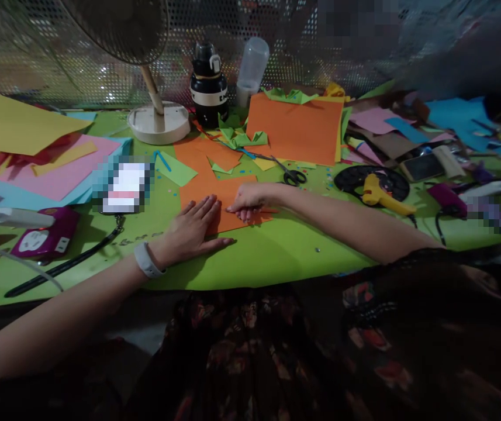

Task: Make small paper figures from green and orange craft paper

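Observation:
My left hand (192,227) lies flat on an orange sheet of paper (228,186), fingers stretched out and thumb apart, near the sheet's left side. Close beside it, my right hand (248,200) is curled with its fingers closed and rests on the same sheet. Whatever those fingers may hold is hidden. Part of the paper is covered by both hands. Black-handled scissors (294,175) lie just beyond my right wrist. Green paper scraps (244,137) and a light green piece (176,168) are scattered behind the sheet.
A fan (158,124), a black bottle (209,93) and a clear bottle (252,67) stand at the back. A lit phone (125,187) lies left, near a purple box (52,237). To the right is a yellow glue gun (384,196). Coloured paper (26,123) piles up left.

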The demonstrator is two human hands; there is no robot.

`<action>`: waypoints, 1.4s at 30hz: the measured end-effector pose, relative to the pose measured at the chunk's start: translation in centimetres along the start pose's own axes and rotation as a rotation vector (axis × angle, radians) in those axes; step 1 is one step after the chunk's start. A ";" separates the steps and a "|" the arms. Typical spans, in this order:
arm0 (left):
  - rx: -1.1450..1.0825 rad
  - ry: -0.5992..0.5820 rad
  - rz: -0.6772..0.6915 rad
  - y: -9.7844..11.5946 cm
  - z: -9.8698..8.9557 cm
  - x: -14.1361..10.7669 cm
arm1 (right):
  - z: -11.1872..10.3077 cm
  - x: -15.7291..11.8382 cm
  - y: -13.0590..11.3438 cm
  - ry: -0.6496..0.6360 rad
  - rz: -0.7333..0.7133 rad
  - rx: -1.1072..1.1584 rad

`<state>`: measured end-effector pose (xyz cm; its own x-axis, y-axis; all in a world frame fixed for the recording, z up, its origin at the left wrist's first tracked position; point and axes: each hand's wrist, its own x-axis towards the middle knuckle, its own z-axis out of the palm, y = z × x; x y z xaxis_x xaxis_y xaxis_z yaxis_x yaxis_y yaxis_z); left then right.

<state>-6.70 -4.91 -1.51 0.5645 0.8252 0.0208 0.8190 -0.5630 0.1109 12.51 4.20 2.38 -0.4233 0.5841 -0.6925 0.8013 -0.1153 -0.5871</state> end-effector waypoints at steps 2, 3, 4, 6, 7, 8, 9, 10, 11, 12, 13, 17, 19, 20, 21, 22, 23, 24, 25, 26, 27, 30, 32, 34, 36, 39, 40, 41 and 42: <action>0.001 0.006 0.007 0.0 0.0 0.0 | -0.4 -0.6 1.1 0.006 0.017 0.014; 0.002 0.010 0.011 0.0 0.0 -0.1 | -0.7 -0.9 1.8 0.007 0.022 0.018; 0.003 0.014 0.015 0.0 0.0 -0.1 | -0.9 -1.3 2.6 0.009 0.029 0.021; 0.007 0.022 0.016 0.0 0.1 -0.1 | -1.5 -2.1 4.3 0.014 0.052 0.034; 0.009 0.024 0.015 0.0 0.1 -0.1 | -1.8 -2.6 5.2 0.020 0.073 0.043; 0.011 0.023 0.013 0.0 0.2 -0.1 | -2.0 -3.0 6.1 0.031 0.098 0.052; 0.013 0.023 0.012 -0.1 0.2 -0.1 | -2.3 -3.5 7.0 0.046 0.119 0.061; 0.015 0.021 0.013 -0.1 0.3 -0.1 | -2.5 -4.0 7.7 0.061 0.136 0.068; 0.017 0.020 0.016 -0.1 0.3 -0.1 | -2.8 -4.5 8.3 0.069 0.148 0.070; 0.019 0.019 0.021 -0.2 0.4 -0.1 | -3.1 -5.0 8.8 0.069 0.159 0.067; 0.020 0.019 0.024 -0.2 0.4 -0.1 | -3.4 -5.4 9.0 0.068 0.169 0.058; 0.019 0.008 0.015 -0.2 0.3 -0.1 | -4.3 -5.8 7.4 0.096 0.122 0.010; 0.015 -0.003 -0.002 -0.2 0.2 -0.1 | -4.0 -5.0 5.6 0.104 0.065 -0.015; 0.013 -0.009 -0.007 -0.1 0.1 -0.1 | -3.8 -4.4 4.7 0.083 0.045 -0.023; 0.011 -0.014 -0.009 -0.1 0.0 -0.1 | -3.4 -3.7 3.8 0.075 0.030 -0.027; 0.011 -0.019 -0.009 -0.1 0.0 -0.1 | -3.0 -3.0 3.1 0.065 0.021 -0.028; 0.011 -0.023 -0.006 -0.1 -0.1 -0.1 | -2.6 -2.3 2.6 0.056 0.019 -0.032; 0.013 -0.025 -0.003 -0.1 0.0 -0.1 | -2.3 -1.8 2.3 0.049 0.020 -0.041; 0.015 -0.024 -0.001 -0.2 0.0 -0.1 | -2.1 -1.4 2.3 0.042 0.026 -0.051; 0.016 -0.021 -0.001 -0.2 0.1 -0.1 | -2.0 -1.1 2.5 0.035 0.032 -0.060; 0.018 -0.016 0.000 -0.2 0.1 -0.1 | -2.0 -1.0 2.9 0.028 0.038 -0.065; 0.017 -0.002 0.005 -0.3 0.3 -0.2 | -2.6 -1.5 4.9 0.034 0.062 -0.063; 0.014 0.003 0.010 -0.2 0.3 -0.1 | -3.2 -2.5 6.5 0.059 0.083 -0.054; 0.010 0.005 0.012 -0.2 0.2 -0.1 | -3.9 -3.6 8.1 0.086 0.116 -0.048; 0.004 0.005 0.009 -0.1 0.0 -0.1 | -4.7 -4.8 9.3 0.104 0.151 -0.059; 0.000 -0.003 0.008 -0.1 -0.1 -0.1 | -5.7 -6.1 9.8 0.127 0.148 -0.083; 0.003 -0.009 0.008 -0.1 -0.1 -0.1 | -5.8 -6.2 9.6 0.146 0.123 -0.078; 0.010 -0.019 0.007 -0.1 0.0 -0.1 | -5.9 -6.1 9.1 0.169 0.084 -0.067; 0.019 -0.033 0.003 0.0 -0.1 0.0 | -5.7 -5.8 8.5 0.185 0.038 -0.054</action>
<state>-6.77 -4.90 -1.46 0.5694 0.8220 -0.0117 0.8192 -0.5662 0.0917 24.22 4.45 3.80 -0.3113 0.7181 -0.6225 0.8391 -0.0998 -0.5348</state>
